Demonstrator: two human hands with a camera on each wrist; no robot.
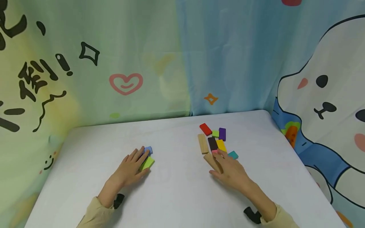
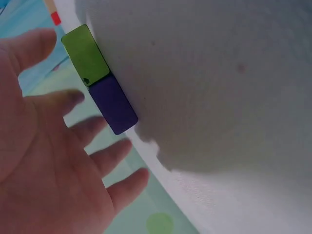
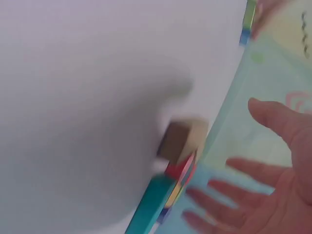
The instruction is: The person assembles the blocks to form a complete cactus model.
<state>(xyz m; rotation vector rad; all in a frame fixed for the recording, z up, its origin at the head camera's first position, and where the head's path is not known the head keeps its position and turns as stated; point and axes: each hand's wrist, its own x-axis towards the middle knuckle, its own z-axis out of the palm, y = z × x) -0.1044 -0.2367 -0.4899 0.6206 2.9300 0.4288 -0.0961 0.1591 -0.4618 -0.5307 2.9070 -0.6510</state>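
In the head view my left hand is spread over a light green block and a blue block. The left wrist view shows these end to end, the green one against the darker-looking blue one, with the fingers loosely extended beside them. My right hand reaches over the near side of a block cluster, its fingers over a mostly covered pink block and beside a wooden block. In the right wrist view its fingers are spread, and a teal block stands nearby. Contact cannot be made out.
Around the cluster lie a second wooden block, a black block, a yellow block, a purple block, a small green block and a red block. The white table meets a printed curtain behind.
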